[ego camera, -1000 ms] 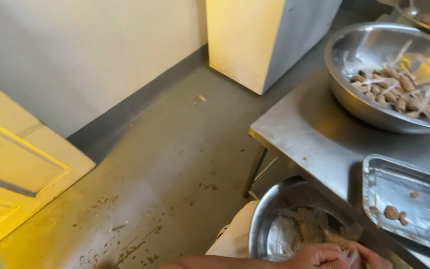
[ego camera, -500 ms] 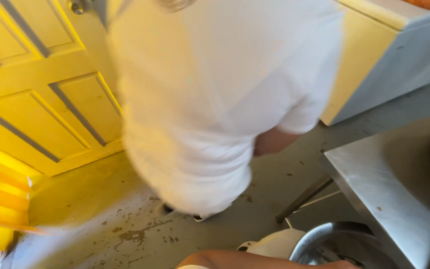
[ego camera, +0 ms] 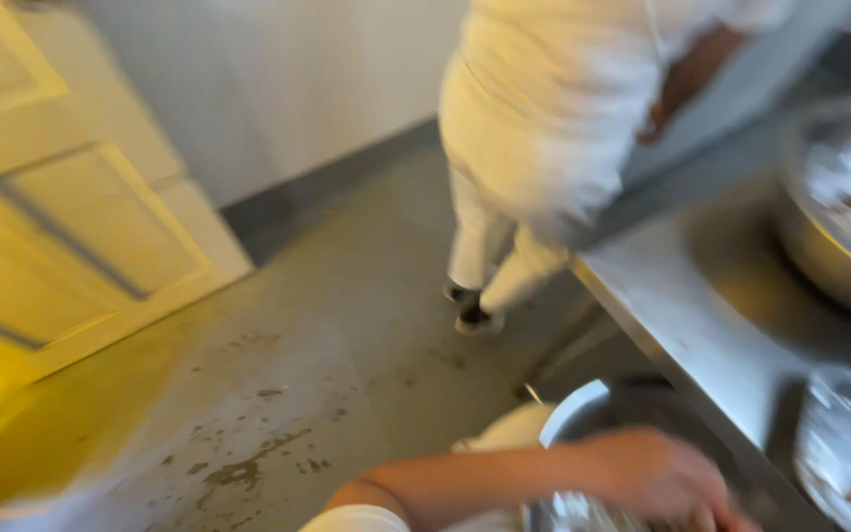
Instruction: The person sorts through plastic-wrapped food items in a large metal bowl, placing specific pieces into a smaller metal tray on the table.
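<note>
Setting: a kitchen with a stained grey concrete floor (ego camera: 278, 394) and a pale wall; the frame is motion-blurred.
Landmark: a steel table (ego camera: 701, 315) at the right edge.
Far left of the table: a yellow panelled door (ego camera: 61, 227).
Left of the table, behind: a co-worker in white clothes (ego camera: 544, 118) stands at the table's far corner, one bare forearm (ego camera: 682, 79) beside the torso.
Change: half a second ago the co-worker filled the upper frame close by; now that figure stands farther back and to the right, and the view has swung toward the table. A second ago no co-worker showed.
Below the table's near edge: a steel bowl (ego camera: 583, 419), its rim just showing, where the work stays.
Left hand (ego camera: 657, 478): forearm reaches in from the lower left, hand over the bowl, fingers curled downward; whether it grasps anything cannot be told.
Right hand: out of frame.
On the table, right: a large steel basin (ego camera: 839, 236) and, nearer, a flat metal tray (ego camera: 844, 473), contents blurred.
</note>
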